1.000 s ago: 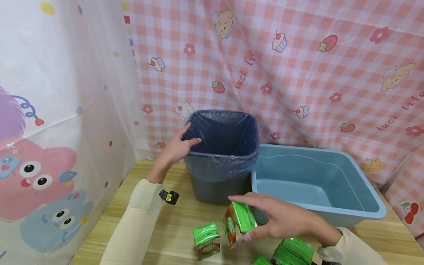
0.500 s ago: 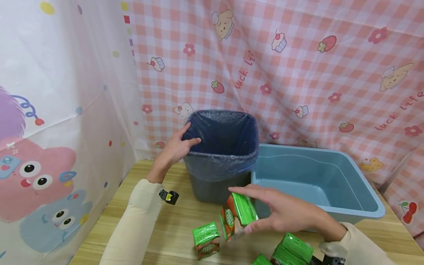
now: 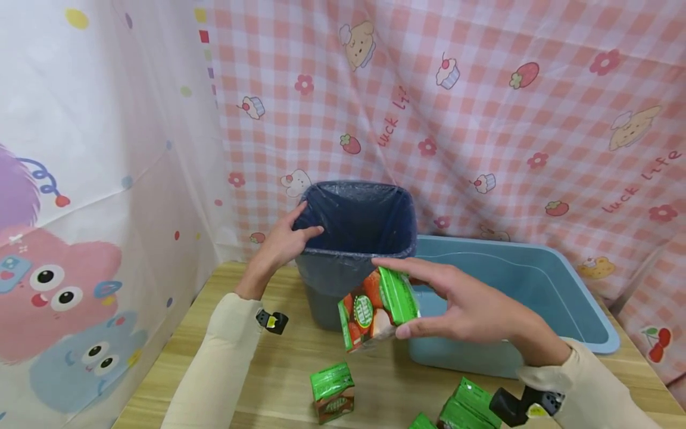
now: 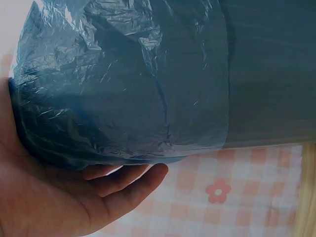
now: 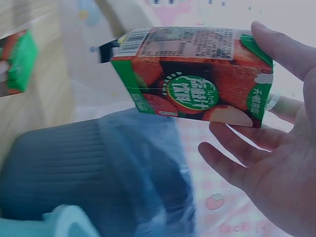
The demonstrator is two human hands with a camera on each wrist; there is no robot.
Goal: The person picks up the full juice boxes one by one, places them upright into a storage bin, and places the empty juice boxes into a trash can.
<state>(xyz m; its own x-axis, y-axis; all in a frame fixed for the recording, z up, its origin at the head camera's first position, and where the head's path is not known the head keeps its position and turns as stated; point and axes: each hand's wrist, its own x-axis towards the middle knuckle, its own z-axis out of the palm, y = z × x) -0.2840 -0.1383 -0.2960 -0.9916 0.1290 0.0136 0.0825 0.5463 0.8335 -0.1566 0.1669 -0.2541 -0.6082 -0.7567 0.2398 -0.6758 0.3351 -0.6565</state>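
Note:
My right hand [image 3: 466,298] pinches a green and red juice carton [image 3: 370,316] between thumb and fingers at its green end. In the right wrist view the carton [image 5: 197,74] is tilted and off the table, with lychees and a barcode printed on it. My left hand [image 3: 281,244] holds the rim of a grey trash bin [image 3: 327,304] lined with a dark blue plastic bag [image 3: 354,220]. Its thumb lies over the rim on the inside, while the left wrist view shows other fingers [image 4: 133,192] against the outside. The carton is in front of the bin's near side.
One juice carton [image 3: 332,393] stands on the wooden table [image 3: 284,363]. Several more green cartons [image 3: 466,405] are at the bottom edge, partly cut off. A light blue tub [image 3: 514,357] stands right of the bin. Pink checked cloth [image 3: 471,107] hangs behind.
My right hand has lifted the juice carton from near the table up to the height of the bin's front, and the carton has tilted further. My left hand stays on the rim.

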